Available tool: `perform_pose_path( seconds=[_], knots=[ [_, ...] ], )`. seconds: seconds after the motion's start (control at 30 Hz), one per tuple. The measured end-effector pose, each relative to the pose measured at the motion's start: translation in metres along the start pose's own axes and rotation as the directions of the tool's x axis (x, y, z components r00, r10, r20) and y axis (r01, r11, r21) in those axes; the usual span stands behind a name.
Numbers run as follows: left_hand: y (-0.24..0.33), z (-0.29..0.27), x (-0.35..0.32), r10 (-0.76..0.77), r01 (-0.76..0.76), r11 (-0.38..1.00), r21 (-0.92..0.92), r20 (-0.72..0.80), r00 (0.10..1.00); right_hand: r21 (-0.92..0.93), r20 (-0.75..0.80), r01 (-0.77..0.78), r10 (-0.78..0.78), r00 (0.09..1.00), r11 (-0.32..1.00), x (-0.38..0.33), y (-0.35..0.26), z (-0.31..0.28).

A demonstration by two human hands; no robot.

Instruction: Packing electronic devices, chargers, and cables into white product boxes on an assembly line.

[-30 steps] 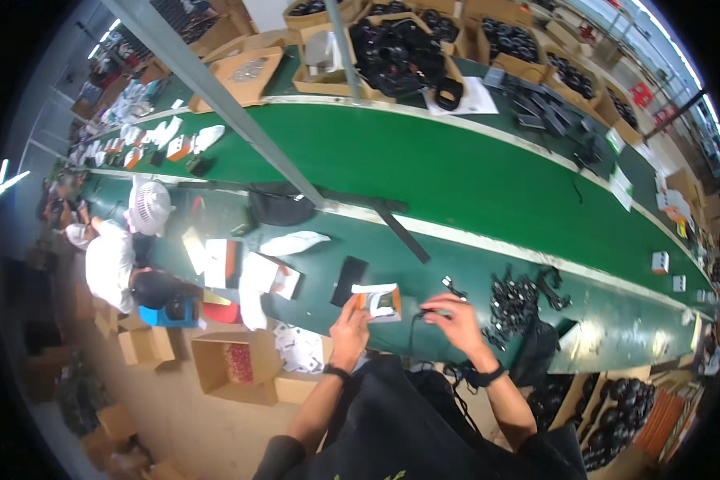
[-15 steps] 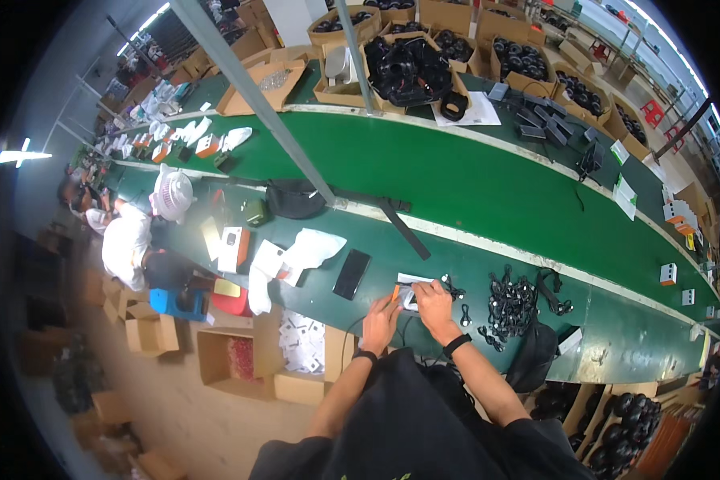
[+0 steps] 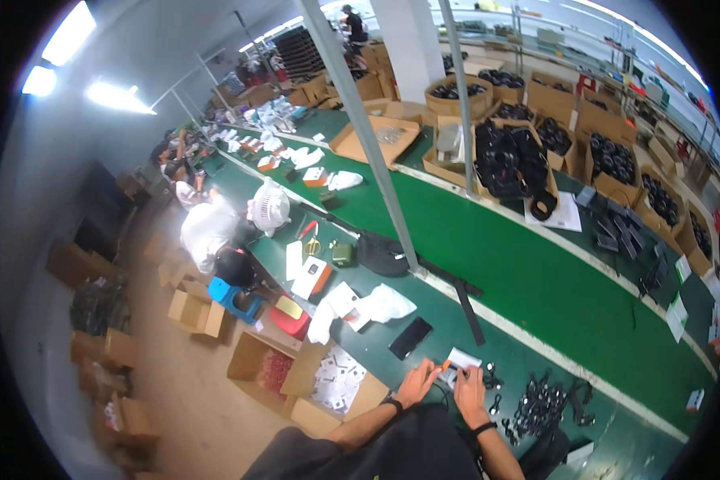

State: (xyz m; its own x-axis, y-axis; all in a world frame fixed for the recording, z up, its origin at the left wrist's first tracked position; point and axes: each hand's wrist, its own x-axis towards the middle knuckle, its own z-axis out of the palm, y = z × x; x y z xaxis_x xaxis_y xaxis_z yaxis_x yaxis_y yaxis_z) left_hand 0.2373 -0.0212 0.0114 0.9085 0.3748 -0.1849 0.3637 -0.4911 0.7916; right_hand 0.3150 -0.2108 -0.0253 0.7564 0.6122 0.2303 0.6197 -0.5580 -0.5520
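I see a green table (image 3: 528, 362) and a black phone (image 3: 410, 338); right of the phone, white-and-orange packaging (image 3: 462, 358), then black cables (image 3: 542, 408); well left, a blue stool (image 3: 234, 301).

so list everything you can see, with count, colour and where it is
table: one, green, in front
small box: one, white and orange, on the table
cables: many, black, piled right of the small box
phone: one, black, left of the small box
plastic bag: one, white, beyond the phone
waist bag: one, black, at the belt's near edge
fan: one, white, table's far left
belt: one, green, beyond the table
posts: two, grey, along the belt
cardboard boxes: many, brown, beyond the belt and on the floor
stool: one, blue, left floor
people: several, nearest in white, left
left hand: one, bare, at the small box
right hand: one, bare, at the small box
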Motion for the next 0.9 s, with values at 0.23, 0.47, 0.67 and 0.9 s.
perform_pose_path(
  seconds=[0.23,0.47,0.67,0.9],
  knots=[
    [-0.016,0.015,0.029,-0.037,0.043,0.998,-0.041,0.122,0.992,0.101,0.12,0.116,-0.128,0.984,0.988,-0.028,0.008,-0.007],
    [0.006,0.014,0.038,0.322,-0.315,0.946,-0.079,0.093,0.942,0.188,0.002,0.164,-0.167,0.986,0.968,-0.066,0.026,-0.014],
    [-0.005,0.013,0.043,0.509,-0.528,0.842,0.11,0.16,0.846,-0.047,0.075,0.236,-0.232,0.97,0.971,-0.053,0.022,-0.022],
    [-0.019,0.015,0.056,0.417,-0.436,0.896,0.079,0.182,0.89,-0.08,0.148,0.232,-0.218,0.965,0.969,-0.057,0.011,-0.009]
  ],
)
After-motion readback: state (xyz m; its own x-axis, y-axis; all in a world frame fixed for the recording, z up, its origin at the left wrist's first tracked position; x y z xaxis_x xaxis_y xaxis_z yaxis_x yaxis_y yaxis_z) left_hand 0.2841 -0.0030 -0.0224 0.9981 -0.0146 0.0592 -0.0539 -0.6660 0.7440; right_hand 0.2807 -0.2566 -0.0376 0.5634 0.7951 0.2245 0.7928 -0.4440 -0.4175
